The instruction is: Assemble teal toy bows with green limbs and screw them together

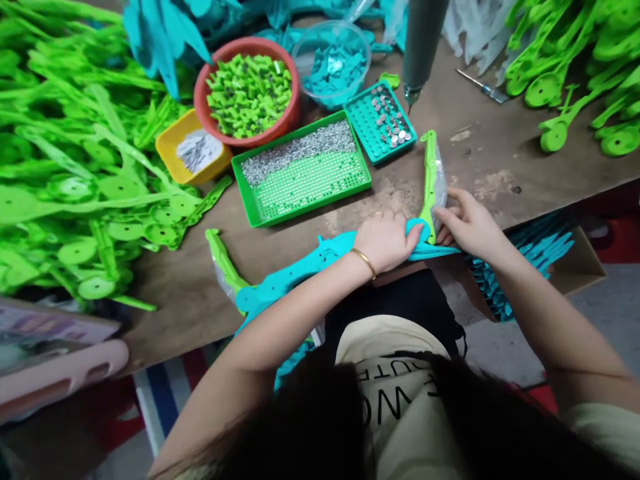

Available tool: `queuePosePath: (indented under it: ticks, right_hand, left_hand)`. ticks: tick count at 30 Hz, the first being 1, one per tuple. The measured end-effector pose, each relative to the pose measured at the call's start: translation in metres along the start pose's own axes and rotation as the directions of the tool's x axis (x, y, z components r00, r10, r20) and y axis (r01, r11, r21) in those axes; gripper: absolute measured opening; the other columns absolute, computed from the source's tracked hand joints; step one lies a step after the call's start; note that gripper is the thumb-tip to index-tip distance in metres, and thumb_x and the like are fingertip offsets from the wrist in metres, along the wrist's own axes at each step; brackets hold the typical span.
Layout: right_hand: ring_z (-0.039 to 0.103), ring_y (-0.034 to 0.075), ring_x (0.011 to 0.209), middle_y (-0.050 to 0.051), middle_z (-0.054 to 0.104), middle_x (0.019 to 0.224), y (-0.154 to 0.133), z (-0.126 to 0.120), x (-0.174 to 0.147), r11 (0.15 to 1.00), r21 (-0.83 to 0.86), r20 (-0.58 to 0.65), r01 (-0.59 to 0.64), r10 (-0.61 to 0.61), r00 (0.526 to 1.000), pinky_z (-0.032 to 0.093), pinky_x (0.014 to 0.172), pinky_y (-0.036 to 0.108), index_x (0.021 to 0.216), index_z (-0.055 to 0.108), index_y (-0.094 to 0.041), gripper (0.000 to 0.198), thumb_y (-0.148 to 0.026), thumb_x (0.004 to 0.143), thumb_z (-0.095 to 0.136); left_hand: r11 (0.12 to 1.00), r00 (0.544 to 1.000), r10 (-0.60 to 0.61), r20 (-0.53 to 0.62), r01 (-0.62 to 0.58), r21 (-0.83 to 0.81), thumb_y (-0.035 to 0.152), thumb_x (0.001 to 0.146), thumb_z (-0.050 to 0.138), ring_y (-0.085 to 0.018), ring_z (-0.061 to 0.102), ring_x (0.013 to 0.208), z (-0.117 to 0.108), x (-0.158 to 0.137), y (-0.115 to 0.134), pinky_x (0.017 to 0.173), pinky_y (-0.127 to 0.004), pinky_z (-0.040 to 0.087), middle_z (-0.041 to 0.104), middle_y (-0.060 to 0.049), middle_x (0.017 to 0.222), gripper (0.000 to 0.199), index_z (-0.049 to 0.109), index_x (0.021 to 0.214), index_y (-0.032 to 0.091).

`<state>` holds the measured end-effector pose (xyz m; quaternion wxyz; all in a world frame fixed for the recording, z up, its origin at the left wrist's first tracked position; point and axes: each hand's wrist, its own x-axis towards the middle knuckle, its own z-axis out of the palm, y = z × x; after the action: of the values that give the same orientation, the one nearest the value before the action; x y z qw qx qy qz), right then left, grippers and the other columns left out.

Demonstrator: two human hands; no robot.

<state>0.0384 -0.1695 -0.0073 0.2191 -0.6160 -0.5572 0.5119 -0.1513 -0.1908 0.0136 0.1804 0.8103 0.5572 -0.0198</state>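
A long blue plastic part [300, 272] lies along the table's near edge, with a green arm at each end. My left hand [385, 240], with a gold bangle at the wrist, is wrapped over the blue part near its right end. Close by, the fingers of my right hand [465, 223] pinch the lower end of the right green arm [430, 177], which stands up from the joint and has a clear plastic piece along it. The left green arm [226, 267] sticks up at the other end, also with a clear piece. My right fingertips are partly hidden.
Behind stand a green tray [310, 177] of small metal pins, a teal tray [363, 133] of metal discs, a red bowl [201, 100] of green pieces and a yellow container [167, 150]. A power driver [423, 47] hangs above. Green parts [75, 187] heap at left.
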Motion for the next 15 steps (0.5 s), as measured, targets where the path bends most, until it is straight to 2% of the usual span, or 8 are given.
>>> queuePosePath:
  ticks: [5,8,11,13,15]
  right_hand:
    - [0.061,0.016,0.058,-0.004,0.061,0.069,0.002,0.007,-0.005,0.986,0.106,-0.112,0.126,-0.114,0.987,0.053,0.058,0.030,0.130,0.048,-0.023,0.055,-0.047,0.083,0.061]
    - [0.065,0.016,0.072,0.001,0.066,0.082,0.008,0.005,-0.025,0.978,0.134,-0.179,0.162,-0.137,0.974,0.054,0.067,0.030,0.109,0.058,-0.021,0.033,-0.046,0.087,0.059]
    - [0.066,0.017,0.093,0.005,0.067,0.098,0.011,0.000,-0.053,0.965,-0.006,-0.060,0.261,-0.261,0.964,0.053,0.083,0.031,0.090,0.065,-0.021,0.023,-0.043,0.089,0.060]
    - [0.065,0.018,0.100,0.006,0.066,0.107,0.011,-0.002,-0.065,0.935,-0.100,0.054,0.341,-0.337,0.940,0.052,0.086,0.029,0.096,0.069,-0.022,0.021,-0.041,0.088,0.063]
    - [0.065,0.017,0.100,0.006,0.065,0.111,0.011,-0.002,-0.068,0.920,-0.132,0.100,0.368,-0.357,0.929,0.052,0.085,0.028,0.105,0.069,-0.023,0.025,-0.040,0.087,0.064]
  left_hand:
    - [0.997,0.996,-0.016,0.090,0.009,0.079,0.059,0.098,0.024,-0.032,0.070,0.082,-0.006,-0.004,0.006,0.068,-0.039,0.050,0.070,-0.016,0.084,0.059,0.059,0.102,0.012]
    - [0.991,0.991,-0.020,0.130,0.002,0.136,0.057,0.099,0.021,-0.033,0.070,0.076,-0.010,-0.005,0.006,0.062,-0.037,0.049,0.070,-0.014,0.078,0.056,0.057,0.100,0.013]
    - [0.987,0.993,-0.002,0.121,-0.017,0.161,0.057,0.099,0.019,-0.032,0.070,0.075,-0.013,-0.007,0.003,0.059,-0.035,0.047,0.070,-0.015,0.078,0.057,0.056,0.099,0.014]
    - [0.986,0.994,0.014,0.107,-0.031,0.163,0.058,0.098,0.018,-0.031,0.070,0.074,-0.013,-0.008,0.001,0.057,-0.034,0.046,0.069,-0.015,0.078,0.058,0.057,0.097,0.014]
    - [0.985,0.997,0.021,0.078,-0.034,0.167,0.057,0.098,0.019,-0.029,0.069,0.073,-0.015,-0.010,-0.001,0.056,-0.032,0.044,0.068,-0.014,0.077,0.058,0.057,0.094,0.015]
